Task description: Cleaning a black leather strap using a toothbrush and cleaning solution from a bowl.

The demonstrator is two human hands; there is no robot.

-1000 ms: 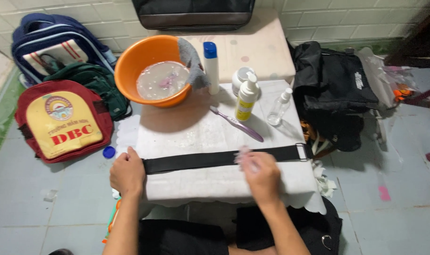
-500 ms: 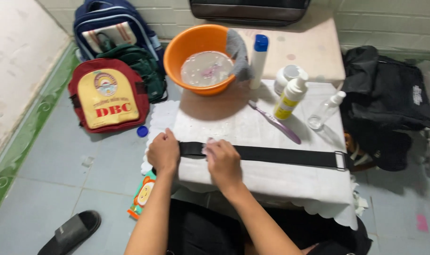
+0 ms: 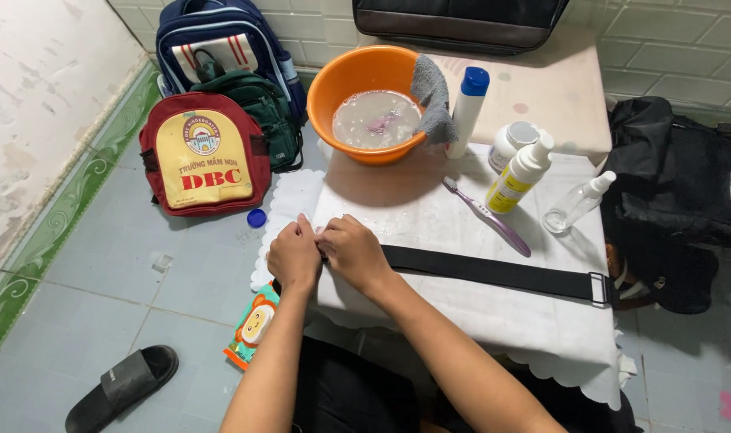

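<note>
The black strap point(image 3: 494, 273) is a flat woven band with a matte surface. It lies straight across a low table covered by a white cloth point(image 3: 429, 216) with a scalloped edge. A rectangular metal buckle point(image 3: 599, 289) terminates the strap at its right end. The left end is covered by both hands.

The left hand point(image 3: 294, 258) rests at the left edge of the table, fingers curled and pressed down on the strap end. The right hand point(image 3: 354, 252) sits directly beside it, touching it, fingers bent and pinching the same end of the strap. The exact grip under the fingers cannot be determined.

Behind the hands stands a round orange plastic basin point(image 3: 365, 80) holding cloudy water, with a grey cloth point(image 3: 433, 96) draped over its rim. To the right of the basin: a tall white bottle with a blue cap point(image 3: 466, 112), a small white jar point(image 3: 510, 144), a white and yellow pump bottle point(image 3: 519, 176), and a clear spray bottle point(image 3: 574, 204). A purple toothbrush point(image 3: 487, 218) lies flat between the basin and the strap.

The floor is pale grey tile point(image 3: 125, 273). The wall is white tile with a green patterned skirting. A red and yellow backpack point(image 3: 203, 156), a green bag point(image 3: 253, 112) and a blue backpack point(image 3: 221, 40) stand at left. A black bag point(image 3: 678, 192) lies at right. A black slipper point(image 3: 123, 385) and a blue bottle cap point(image 3: 256, 217) lie on the floor.
</note>
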